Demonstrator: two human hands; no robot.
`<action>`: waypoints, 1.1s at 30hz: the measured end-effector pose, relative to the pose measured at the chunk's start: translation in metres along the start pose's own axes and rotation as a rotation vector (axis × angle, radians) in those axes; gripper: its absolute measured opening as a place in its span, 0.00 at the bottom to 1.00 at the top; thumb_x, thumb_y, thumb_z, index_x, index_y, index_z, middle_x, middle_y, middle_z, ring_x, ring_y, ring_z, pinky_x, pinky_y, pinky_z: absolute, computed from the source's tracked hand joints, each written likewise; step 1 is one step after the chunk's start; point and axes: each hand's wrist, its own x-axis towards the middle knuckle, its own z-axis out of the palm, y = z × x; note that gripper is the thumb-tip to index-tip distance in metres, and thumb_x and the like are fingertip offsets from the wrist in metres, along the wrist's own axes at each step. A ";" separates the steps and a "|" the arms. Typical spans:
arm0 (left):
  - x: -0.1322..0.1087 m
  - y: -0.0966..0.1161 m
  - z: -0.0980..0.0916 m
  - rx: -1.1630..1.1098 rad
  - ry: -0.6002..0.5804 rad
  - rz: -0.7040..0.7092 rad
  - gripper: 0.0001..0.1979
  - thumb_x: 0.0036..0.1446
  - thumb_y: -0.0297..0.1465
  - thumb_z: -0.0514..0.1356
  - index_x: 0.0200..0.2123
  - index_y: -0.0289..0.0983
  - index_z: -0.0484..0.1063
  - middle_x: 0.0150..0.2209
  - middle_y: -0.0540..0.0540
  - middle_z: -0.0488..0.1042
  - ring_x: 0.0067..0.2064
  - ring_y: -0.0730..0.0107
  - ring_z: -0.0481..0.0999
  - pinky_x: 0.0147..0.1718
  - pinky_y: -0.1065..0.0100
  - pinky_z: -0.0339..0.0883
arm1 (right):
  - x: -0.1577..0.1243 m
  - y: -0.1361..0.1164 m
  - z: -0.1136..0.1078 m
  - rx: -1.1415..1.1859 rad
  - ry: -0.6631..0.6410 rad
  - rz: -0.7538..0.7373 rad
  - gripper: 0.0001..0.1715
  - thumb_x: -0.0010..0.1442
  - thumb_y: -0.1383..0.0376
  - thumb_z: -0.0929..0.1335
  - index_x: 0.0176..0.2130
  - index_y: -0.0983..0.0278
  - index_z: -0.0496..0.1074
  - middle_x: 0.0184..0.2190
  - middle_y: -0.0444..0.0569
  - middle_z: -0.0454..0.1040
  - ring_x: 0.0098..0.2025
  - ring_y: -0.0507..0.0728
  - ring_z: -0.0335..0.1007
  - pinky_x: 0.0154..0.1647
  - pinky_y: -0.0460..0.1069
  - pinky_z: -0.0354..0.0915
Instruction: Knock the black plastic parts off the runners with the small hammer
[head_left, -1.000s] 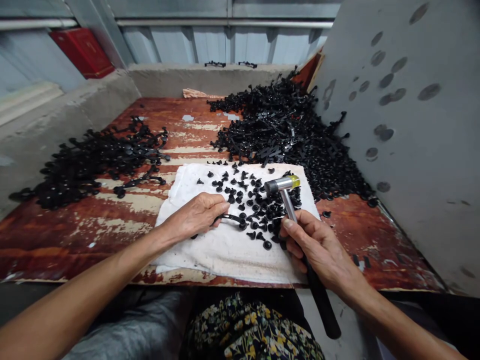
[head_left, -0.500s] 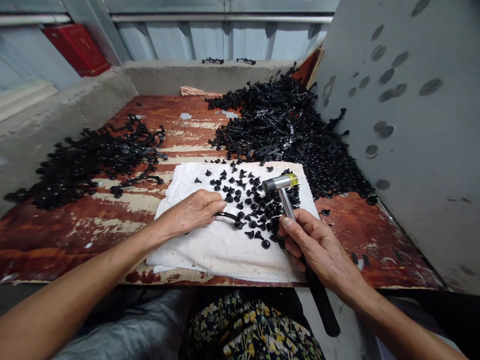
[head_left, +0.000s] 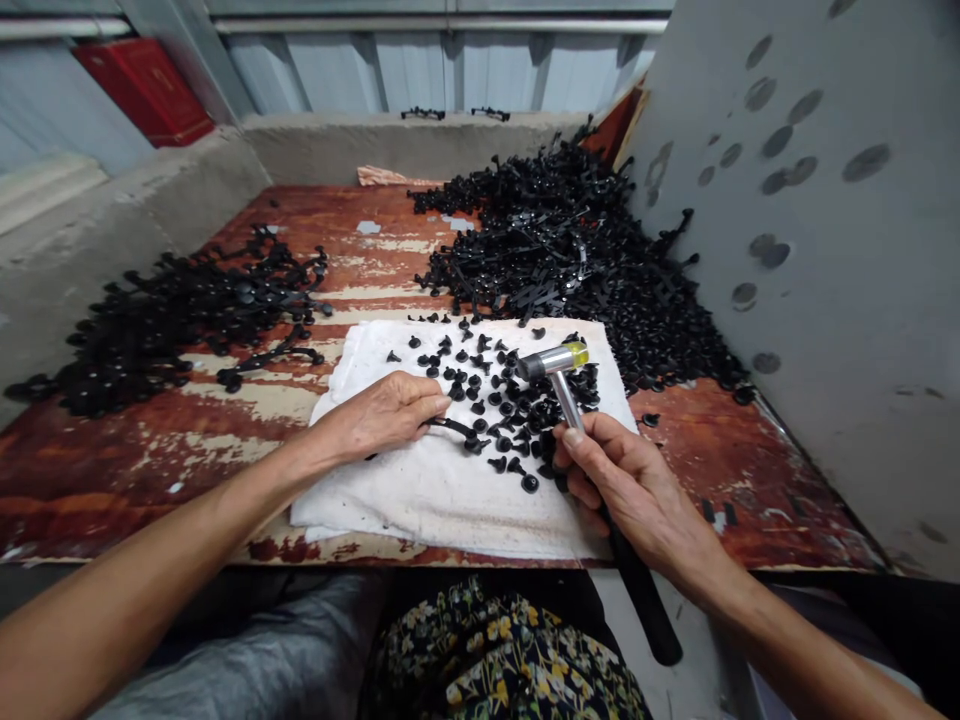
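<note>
My left hand [head_left: 394, 410] is closed on a thin black strip-like part [head_left: 456, 427], whose round-ended tip pokes out to the right over a folded white cloth [head_left: 420, 510]. In my right hand [head_left: 619, 475] is a mallet [head_left: 555, 362], gripped around its shaft. Its metal head has a dark face on the left and a yellow face on the right, and is held over the cloth; the black handle end points down toward me. Many small black mushroom-shaped pieces [head_left: 530, 483] lie scattered on the cloth between my hands.
A large heap of black parts [head_left: 555, 240] covers the bench's back right, against a grey panel [head_left: 825, 300]. Another pile of strip-like parts [head_left: 187, 320] lies left on the worn red-brown bench top [head_left: 315, 220]. A low concrete ledge [head_left: 330, 150] runs behind, and a red box [head_left: 146, 90] stands back left.
The view has shifted slightly. The mallet head has moved a little to the left. Both hands keep nearly the same places and the same holds.
</note>
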 end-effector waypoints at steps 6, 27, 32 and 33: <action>-0.002 0.002 0.000 -0.049 0.006 -0.012 0.19 0.55 0.45 0.55 0.20 0.38 0.60 0.17 0.55 0.58 0.18 0.81 0.51 0.15 0.76 0.43 | 0.000 0.002 -0.001 0.006 0.004 -0.001 0.25 0.55 0.43 0.69 0.30 0.60 0.62 0.18 0.36 0.58 0.15 0.46 0.48 0.10 0.41 0.50; 0.000 -0.009 0.002 0.279 0.073 0.182 0.18 0.61 0.39 0.48 0.20 0.38 0.55 0.21 0.54 0.56 0.25 0.75 0.56 0.26 0.71 0.51 | 0.003 0.006 -0.002 0.042 -0.013 -0.003 0.23 0.57 0.45 0.68 0.32 0.60 0.63 0.21 0.37 0.59 0.15 0.46 0.47 0.10 0.41 0.49; 0.005 -0.010 -0.003 0.278 0.035 0.187 0.19 0.60 0.40 0.48 0.20 0.39 0.54 0.20 0.54 0.54 0.24 0.76 0.54 0.25 0.71 0.50 | -0.001 0.002 -0.003 -0.072 -0.014 -0.038 0.20 0.60 0.47 0.65 0.33 0.60 0.64 0.23 0.39 0.61 0.17 0.47 0.50 0.11 0.42 0.50; 0.006 -0.010 -0.004 0.270 0.010 0.174 0.18 0.59 0.40 0.49 0.20 0.38 0.54 0.20 0.54 0.53 0.24 0.76 0.53 0.25 0.71 0.49 | -0.001 0.000 -0.003 -0.133 -0.015 -0.071 0.17 0.62 0.49 0.64 0.35 0.60 0.65 0.24 0.41 0.63 0.18 0.48 0.53 0.12 0.43 0.53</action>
